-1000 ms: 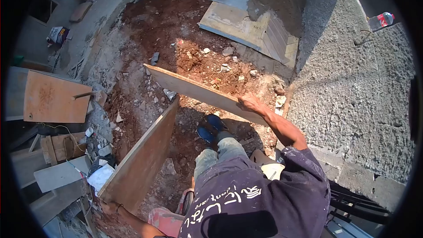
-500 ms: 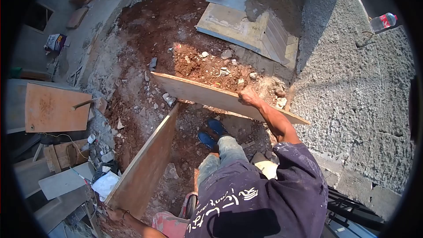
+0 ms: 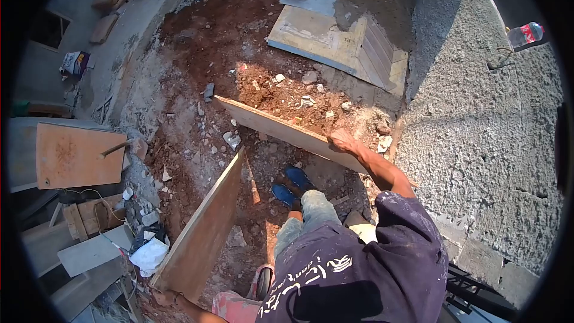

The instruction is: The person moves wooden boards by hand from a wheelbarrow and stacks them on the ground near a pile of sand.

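My right hand (image 3: 343,141) is closed over the top edge of a wooden board (image 3: 281,131), which stands on its edge across the ground in front of me. At the lower left my left hand (image 3: 164,297) grips the near end of a second wooden board (image 3: 206,227); its fingers are partly hidden. This board also stands on edge, and its far end comes close to the first board. Between the two boards are my blue shoes (image 3: 298,177) on the rubble.
A rough concrete wall (image 3: 472,119) rises on the right, with a plastic bottle (image 3: 526,35) on it. Ahead lies a yellowish panel (image 3: 305,27). Scrap boards (image 3: 81,155) and debris crowd the left. Red-and-white cloth (image 3: 236,308) shows at the bottom.
The board in my right hand has shifted a little to the right, its right end lower in view. The left board stays in my left hand. The whole view has shifted slightly.
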Motion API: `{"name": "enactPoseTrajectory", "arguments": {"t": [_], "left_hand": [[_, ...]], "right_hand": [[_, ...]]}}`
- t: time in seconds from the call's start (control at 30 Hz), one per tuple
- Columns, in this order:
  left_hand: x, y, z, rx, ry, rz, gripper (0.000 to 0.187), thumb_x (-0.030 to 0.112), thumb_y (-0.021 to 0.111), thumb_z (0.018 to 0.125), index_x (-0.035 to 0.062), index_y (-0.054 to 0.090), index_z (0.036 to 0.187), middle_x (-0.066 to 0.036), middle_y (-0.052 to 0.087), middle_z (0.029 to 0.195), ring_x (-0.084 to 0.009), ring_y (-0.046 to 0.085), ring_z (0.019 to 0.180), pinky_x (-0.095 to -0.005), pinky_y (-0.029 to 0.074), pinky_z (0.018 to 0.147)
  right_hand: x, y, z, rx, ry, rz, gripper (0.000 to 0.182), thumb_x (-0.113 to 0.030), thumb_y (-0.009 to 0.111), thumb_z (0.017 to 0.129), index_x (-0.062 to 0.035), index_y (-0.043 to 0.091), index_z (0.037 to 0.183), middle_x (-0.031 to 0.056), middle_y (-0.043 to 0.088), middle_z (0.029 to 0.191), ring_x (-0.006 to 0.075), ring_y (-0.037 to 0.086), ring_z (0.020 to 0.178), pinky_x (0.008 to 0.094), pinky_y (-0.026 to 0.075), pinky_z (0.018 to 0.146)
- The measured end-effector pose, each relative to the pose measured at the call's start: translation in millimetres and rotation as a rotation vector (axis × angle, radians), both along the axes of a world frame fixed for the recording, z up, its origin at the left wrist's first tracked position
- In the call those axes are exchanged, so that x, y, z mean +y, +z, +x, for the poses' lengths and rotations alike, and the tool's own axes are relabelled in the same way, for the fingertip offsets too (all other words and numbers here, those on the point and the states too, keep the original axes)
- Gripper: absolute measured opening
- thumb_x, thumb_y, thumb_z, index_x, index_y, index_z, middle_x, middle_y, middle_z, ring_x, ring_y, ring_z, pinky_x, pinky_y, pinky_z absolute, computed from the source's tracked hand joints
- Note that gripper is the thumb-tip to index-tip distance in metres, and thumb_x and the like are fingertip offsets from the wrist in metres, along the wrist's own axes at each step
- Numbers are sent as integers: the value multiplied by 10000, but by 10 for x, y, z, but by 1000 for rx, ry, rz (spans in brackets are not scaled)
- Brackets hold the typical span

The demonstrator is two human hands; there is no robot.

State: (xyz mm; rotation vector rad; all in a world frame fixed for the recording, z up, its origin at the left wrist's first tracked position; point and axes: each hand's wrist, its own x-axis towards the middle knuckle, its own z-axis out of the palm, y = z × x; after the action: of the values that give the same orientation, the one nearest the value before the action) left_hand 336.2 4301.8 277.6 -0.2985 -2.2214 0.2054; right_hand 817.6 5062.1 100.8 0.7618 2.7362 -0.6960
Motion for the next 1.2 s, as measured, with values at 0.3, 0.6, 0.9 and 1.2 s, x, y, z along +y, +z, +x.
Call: {"name": "enactPoseTrajectory", "arguments": {"t": [0.3, 0.6, 0.9, 1.2], "left_hand": [[71, 13, 57, -75, 51, -35, 173, 97, 496, 778, 57, 638, 869, -126, 641, 789, -288, 614, 690, -388, 477, 564], [438, 59, 109, -77, 114, -1, 166, 97, 499, 775, 58, 636, 861, -126, 639, 776, -289, 613, 677, -390, 476, 556], [1044, 102, -1, -104, 90, 5, 159, 98, 502, 773, 60, 634, 854, -126, 637, 762, -289, 612, 664, -391, 474, 548], [1102, -71, -152, -186, 160, 60, 152, 98, 505, 771, 61, 631, 846, -125, 636, 749, -290, 611, 651, -392, 473, 540]], "right_hand": [[111, -146, -97, 134, -60, 28, 80, -58, 527, 595, -2, 541, 540, 191, 570, 592, 341, 591, 592, 409, 462, 511], [723, -292, -125, 16, -128, 259, 59, -61, 534, 600, -11, 564, 597, 192, 568, 591, 336, 589, 551, 403, 472, 497], [558, 244, -1032, 131, -597, 251, 729, -297, 681, 717, -75, 311, 1305, 308, 282, 1321, 411, 327, 1210, 609, 241, 960], [-1615, -386, 21, -264, -571, -292, 324, -253, 652, 684, -71, 629, 950, 205, 604, 971, 338, 590, 926, 453, 474, 776]]}}
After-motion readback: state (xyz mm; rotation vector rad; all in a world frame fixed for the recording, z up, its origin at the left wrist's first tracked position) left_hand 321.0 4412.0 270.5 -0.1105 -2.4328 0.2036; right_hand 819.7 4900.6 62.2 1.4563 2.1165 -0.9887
